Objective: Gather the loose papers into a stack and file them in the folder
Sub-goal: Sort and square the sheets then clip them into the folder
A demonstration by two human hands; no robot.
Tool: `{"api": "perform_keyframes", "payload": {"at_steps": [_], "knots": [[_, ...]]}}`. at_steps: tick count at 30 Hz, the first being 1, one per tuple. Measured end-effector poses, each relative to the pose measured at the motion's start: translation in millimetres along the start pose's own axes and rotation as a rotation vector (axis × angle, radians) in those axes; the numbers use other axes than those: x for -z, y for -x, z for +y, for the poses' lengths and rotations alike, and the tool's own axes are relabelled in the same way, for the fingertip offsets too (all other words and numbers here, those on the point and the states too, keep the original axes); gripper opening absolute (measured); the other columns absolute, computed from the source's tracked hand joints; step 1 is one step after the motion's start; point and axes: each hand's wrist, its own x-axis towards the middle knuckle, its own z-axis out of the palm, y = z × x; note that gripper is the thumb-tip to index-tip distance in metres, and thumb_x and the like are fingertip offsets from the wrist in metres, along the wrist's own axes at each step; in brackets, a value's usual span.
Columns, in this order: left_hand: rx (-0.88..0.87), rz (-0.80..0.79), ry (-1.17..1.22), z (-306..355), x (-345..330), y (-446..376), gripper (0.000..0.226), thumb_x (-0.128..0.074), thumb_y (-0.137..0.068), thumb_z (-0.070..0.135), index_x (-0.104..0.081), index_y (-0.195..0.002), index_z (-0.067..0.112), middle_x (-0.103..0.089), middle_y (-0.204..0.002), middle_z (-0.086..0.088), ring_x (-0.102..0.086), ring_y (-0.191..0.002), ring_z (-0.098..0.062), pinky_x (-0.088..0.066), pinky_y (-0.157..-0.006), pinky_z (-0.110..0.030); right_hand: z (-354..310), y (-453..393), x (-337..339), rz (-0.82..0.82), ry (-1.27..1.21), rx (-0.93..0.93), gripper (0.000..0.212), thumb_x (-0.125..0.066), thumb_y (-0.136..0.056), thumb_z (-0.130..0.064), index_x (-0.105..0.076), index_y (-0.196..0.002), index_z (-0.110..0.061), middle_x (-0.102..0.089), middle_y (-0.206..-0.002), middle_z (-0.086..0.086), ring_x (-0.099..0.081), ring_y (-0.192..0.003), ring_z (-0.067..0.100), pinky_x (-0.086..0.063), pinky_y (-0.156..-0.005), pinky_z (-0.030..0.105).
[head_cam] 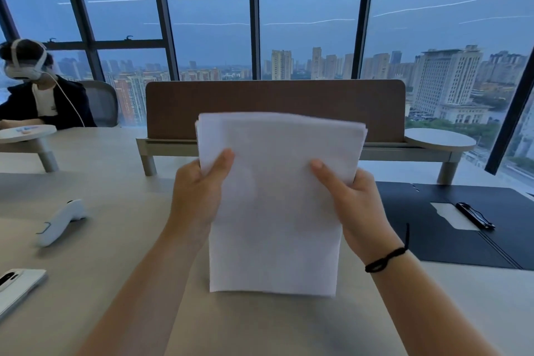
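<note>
A stack of white papers (277, 211) stands upright in front of me, its lower edge at the table top. My left hand (199, 191) grips the stack's left side, thumb on the front sheet. My right hand (352, 199), with a black cord around the wrist, grips the right side the same way. The sheets' top edges are slightly uneven. A black folder (427, 228) lies open and flat on the table to the right, with a metal clip (474, 215) and a white slip inside it.
A white controller (60, 221) lies on the beige table (115, 240) at the left, and a white device (17, 286) at the left edge. A brown divider panel (274, 101) stands behind the papers. A person wearing a headset (31, 87) sits at the far left.
</note>
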Motion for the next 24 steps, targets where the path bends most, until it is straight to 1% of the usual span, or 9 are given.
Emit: {"api": "perform_keyframes", "payload": {"at_steps": [2,5,8,11,15,17,20,22,24], "knots": [[-0.074,0.031,0.019,9.8,-2.7,-5.4,0.025,-0.063,-0.092,0.032,-0.078,-0.075,0.041,-0.079,-0.087,0.007,-0.076,-0.084,-0.017,-0.060,-0.081,-0.046,-12.4,-5.9,-2.2,0.010,-0.003,0.079,0.015,-0.075,-0.080,-0.035,-0.079,-0.084,-0.021,-0.082,-0.088,-0.001,-0.079,-0.084,0.018,-0.064,-0.072,0.036],[-0.117,-0.008,0.037,13.9,0.8,-7.2,0.020,-0.063,-0.092,0.034,-0.078,-0.080,0.040,-0.079,-0.091,0.007,-0.076,-0.088,-0.018,-0.060,-0.078,-0.042,-17.0,-8.8,3.3,-0.013,-0.042,0.132,0.021,-0.071,-0.075,-0.041,-0.078,-0.085,-0.024,-0.081,-0.088,-0.005,-0.077,-0.083,0.014,-0.062,-0.069,0.029],[-0.031,-0.096,-0.043,-12.0,11.4,-0.7,0.011,-0.069,-0.087,0.036,-0.074,-0.096,0.032,-0.078,-0.098,0.009,-0.075,-0.090,-0.012,-0.060,-0.082,-0.041,11.4,3.5,16.3,-0.063,-0.007,-0.005,0.032,-0.071,-0.074,-0.047,-0.078,-0.099,-0.028,-0.081,-0.103,-0.002,-0.077,-0.093,0.016,-0.062,-0.076,0.033],[0.136,-0.165,-0.041,-56.6,26.8,8.3,0.033,-0.080,-0.072,0.034,-0.076,-0.103,0.024,-0.078,-0.106,0.001,-0.074,-0.100,-0.020,-0.055,-0.094,-0.051,55.7,27.8,22.5,-0.090,0.018,-0.238,0.056,-0.084,-0.065,-0.052,-0.075,-0.109,-0.019,-0.081,-0.109,0.004,-0.078,-0.097,0.021,-0.063,-0.075,0.031],[0.328,-0.290,0.041,-90.2,31.8,14.4,0.019,-0.077,-0.079,0.021,-0.081,-0.094,0.032,-0.079,-0.106,-0.002,-0.073,-0.104,-0.024,-0.054,-0.090,-0.042,78.4,33.2,17.6,-0.060,0.096,-0.314,0.024,-0.079,-0.080,-0.022,-0.076,-0.103,-0.020,-0.082,-0.102,0.001,-0.079,-0.090,0.016,-0.062,-0.072,0.029],[0.364,-0.295,0.030,-95.0,37.5,4.7,0.014,-0.072,-0.084,0.022,-0.081,-0.095,0.026,-0.078,-0.107,-0.003,-0.073,-0.102,-0.024,-0.054,-0.090,-0.042,76.9,24.5,15.8,-0.066,0.139,-0.333,0.020,-0.076,-0.084,-0.025,-0.077,-0.102,-0.017,-0.083,-0.099,0.001,-0.079,-0.088,0.017,-0.062,-0.074,0.031],[0.325,-0.135,-0.095,-107.4,50.5,-16.1,0.010,-0.068,-0.089,0.019,-0.077,-0.095,0.018,-0.080,-0.100,-0.001,-0.075,-0.095,-0.019,-0.056,-0.088,-0.037,76.9,6.9,11.2,-0.098,0.211,-0.360,0.027,-0.062,-0.096,-0.034,-0.077,-0.094,-0.012,-0.083,-0.090,0.004,-0.079,-0.082,0.017,-0.062,-0.072,0.029],[0.352,0.040,0.025,-123.9,63.5,-30.0,0.008,-0.069,-0.089,0.015,-0.075,-0.093,0.013,-0.080,-0.094,-0.001,-0.076,-0.082,-0.017,-0.058,-0.076,-0.032,86.9,-11.7,8.6,-0.094,0.291,-0.359,0.037,-0.052,-0.101,-0.041,-0.076,-0.098,-0.013,-0.081,-0.089,0.011,-0.077,-0.079,0.020,-0.061,-0.077,0.035],[0.443,0.131,0.216,-142.9,80.4,-39.6,0.017,-0.070,-0.087,0.024,-0.073,-0.098,0.011,-0.080,-0.090,-0.002,-0.076,-0.073,-0.017,-0.060,-0.071,-0.034,107.3,-37.8,10.8,-0.109,0.563,-0.297,0.039,-0.051,-0.100,-0.046,-0.074,-0.105,-0.014,-0.078,-0.092,0.008,-0.074,-0.085,0.021,-0.060,-0.085,0.041]]}}
